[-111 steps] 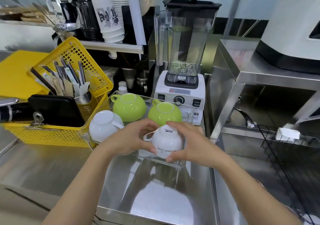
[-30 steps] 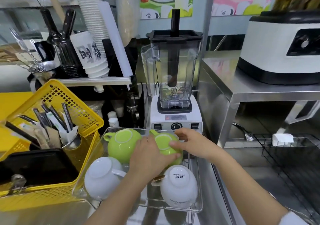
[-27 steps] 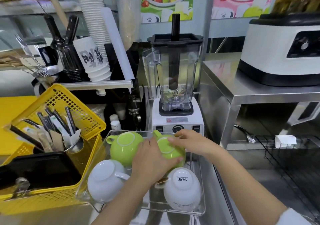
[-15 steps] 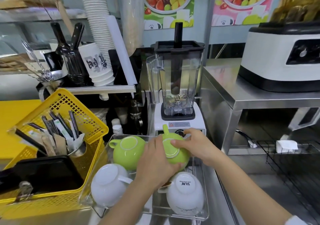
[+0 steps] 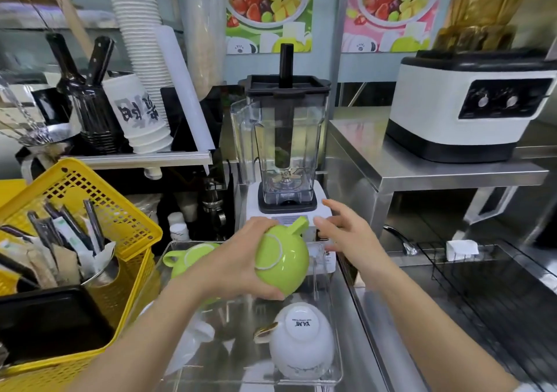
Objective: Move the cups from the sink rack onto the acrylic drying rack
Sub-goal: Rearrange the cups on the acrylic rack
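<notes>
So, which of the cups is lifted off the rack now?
The green cup in the left hand, tilted, handle up. The other green cup and the white cup sit upside down.

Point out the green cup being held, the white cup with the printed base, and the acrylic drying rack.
green cup (image 5: 283, 266): head view, on its rounded side wall.
white cup (image 5: 301, 346): head view, on its upturned body below the printed base.
acrylic drying rack (image 5: 337, 361): head view, on its clear right wall.

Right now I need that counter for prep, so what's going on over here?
A person is arranging washed cups on the clear acrylic drying rack. The left hand holds a green cup, tilted, above the rack; the right hand is open beside it. Another green cup and a white cup sit upside down on the rack.
</notes>
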